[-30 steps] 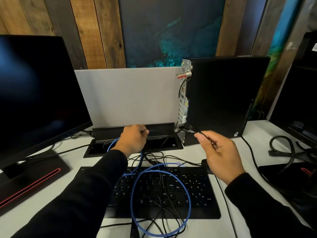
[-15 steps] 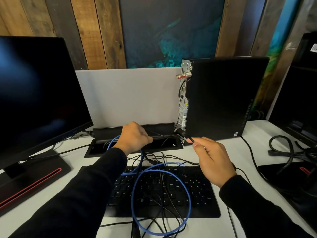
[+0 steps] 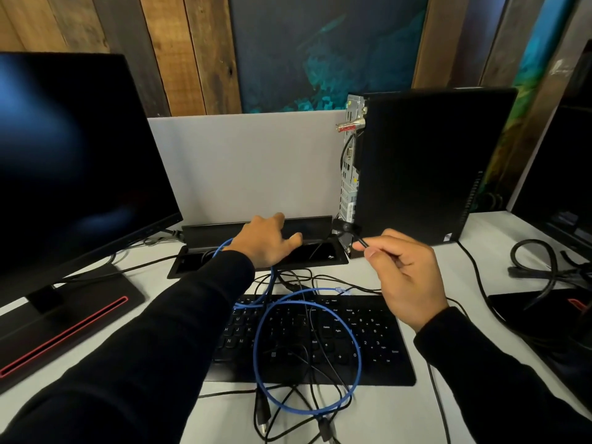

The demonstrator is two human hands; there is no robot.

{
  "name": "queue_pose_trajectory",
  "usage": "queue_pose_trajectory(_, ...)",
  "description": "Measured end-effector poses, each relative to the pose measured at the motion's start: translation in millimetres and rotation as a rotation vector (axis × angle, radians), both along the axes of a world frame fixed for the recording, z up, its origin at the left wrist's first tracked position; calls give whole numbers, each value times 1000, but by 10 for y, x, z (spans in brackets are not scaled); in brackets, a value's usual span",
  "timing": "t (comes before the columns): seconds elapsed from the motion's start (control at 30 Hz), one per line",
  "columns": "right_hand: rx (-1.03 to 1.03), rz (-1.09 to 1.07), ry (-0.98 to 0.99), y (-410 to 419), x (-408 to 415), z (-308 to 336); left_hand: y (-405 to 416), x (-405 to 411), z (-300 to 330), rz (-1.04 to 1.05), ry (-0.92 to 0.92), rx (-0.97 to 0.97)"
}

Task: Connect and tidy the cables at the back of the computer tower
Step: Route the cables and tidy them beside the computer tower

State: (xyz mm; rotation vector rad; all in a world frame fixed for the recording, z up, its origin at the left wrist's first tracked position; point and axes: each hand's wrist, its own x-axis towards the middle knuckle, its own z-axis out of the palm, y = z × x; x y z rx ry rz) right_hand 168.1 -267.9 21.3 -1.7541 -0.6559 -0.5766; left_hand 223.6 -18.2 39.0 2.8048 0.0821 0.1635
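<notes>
We note the tower (image 3: 429,168) upright, ports facing left. Our right hand (image 3: 405,277) pinches a black cable (image 3: 358,240) slanting far-left toward it; left hand (image 3: 266,241) relaxed, fingers spread over the cable tray (image 3: 333,259). Keyboard (image 3: 378,347) legends too blurred to read.

A single wide-angle view from the person's head looks forward and down over the white desk (image 3: 397,408). The keyboard (image 3: 368,341) lies near and central, the monitor (image 3: 73,161) at left, the computer tower (image 3: 426,165) far right. The wooden wall (image 3: 179,49) closes the far side. Edges bend outward.
</notes>
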Motion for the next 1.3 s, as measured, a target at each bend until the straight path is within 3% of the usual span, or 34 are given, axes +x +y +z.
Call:
queue_pose_trajectory(0.3,-124,105,-133,120,-143,148,-207,326,-178,159,-118,-460)
queue_pose_trajectory(0.43,-117,80,-165,95,-146,192,-239,393,-142,325,-25,-1001)
queue_pose_trajectory(0.53,-69,-24,-134,-43,-26,178,-126,422,-167,464,81,-1381)
queue_pose_trajectory(0.87,244,-541,264,-662,431,-212,337,308,-310,597,54,-1741)
queue_pose_trajectory(1.1,245,-448,288,-529,478,-315,223,190,-387,397,-105,-2085)
queue_pose_trajectory(1.2,242,-432,278,-526,452,-273,244,133,-437,132,-172,-2335)
queue_pose_trajectory(1.3,265,-431,260,-541,422,-214,317,93,-520,-74,-80,-2343)
